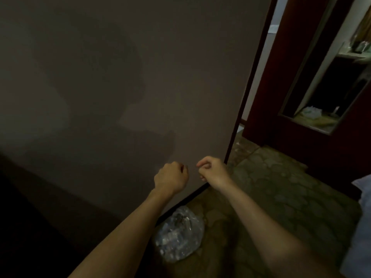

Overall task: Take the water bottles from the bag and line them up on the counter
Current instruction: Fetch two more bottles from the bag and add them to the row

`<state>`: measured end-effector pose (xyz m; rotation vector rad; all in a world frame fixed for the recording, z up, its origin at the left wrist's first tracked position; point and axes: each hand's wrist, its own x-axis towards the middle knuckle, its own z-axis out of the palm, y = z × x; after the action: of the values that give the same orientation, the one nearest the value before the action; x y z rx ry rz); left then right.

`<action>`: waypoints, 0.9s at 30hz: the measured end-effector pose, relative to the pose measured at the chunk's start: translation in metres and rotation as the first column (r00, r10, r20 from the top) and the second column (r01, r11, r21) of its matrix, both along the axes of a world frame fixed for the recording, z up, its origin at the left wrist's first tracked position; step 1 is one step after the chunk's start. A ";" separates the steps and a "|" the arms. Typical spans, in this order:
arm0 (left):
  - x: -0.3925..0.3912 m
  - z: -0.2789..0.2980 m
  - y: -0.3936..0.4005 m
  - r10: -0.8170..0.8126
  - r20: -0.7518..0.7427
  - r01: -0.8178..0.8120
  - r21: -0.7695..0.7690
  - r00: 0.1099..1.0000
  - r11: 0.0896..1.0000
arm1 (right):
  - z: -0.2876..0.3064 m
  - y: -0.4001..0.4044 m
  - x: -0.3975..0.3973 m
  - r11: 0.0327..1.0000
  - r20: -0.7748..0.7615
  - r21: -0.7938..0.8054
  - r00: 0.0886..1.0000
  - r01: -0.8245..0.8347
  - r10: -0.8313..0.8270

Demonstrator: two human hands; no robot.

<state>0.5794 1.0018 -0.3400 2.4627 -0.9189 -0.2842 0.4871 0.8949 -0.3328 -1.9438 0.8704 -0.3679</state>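
Head view: both forearms reach forward in front of a plain grey wall point(120, 77). The left hand point(170, 178) is curled into a loose fist and holds nothing visible. The right hand point(212, 169) has its fingers curled, thumb and forefinger drawn together; whether they pinch anything cannot be told (the picture is dim and blurred there). The two hands are near each other, not touching. A clear plastic bag point(179, 234) lies on the patterned floor point(281, 187), against the dark base edge of the wall, below and between the forearms. Its contents glint; separate bottles cannot be made out. A dark red door point(341, 141) stands at right.
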 end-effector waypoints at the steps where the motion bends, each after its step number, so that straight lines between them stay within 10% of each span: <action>1: 0.009 -0.012 -0.002 0.018 -0.050 -0.017 0.014 0.999 1.000 | -0.010 -0.002 0.009 1.000 -0.021 0.022 1.000 -0.006 0.007; 27: 0.032 -0.198 -0.116 0.448 -0.520 -0.391 0.223 0.727 0.893 | -0.228 -0.147 0.078 0.872 -0.402 0.447 0.827 -0.198 0.393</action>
<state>0.6114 0.8861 -0.5379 2.3698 -0.0834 -0.8506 0.5651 0.7483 -0.5613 -1.7709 0.8428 0.4792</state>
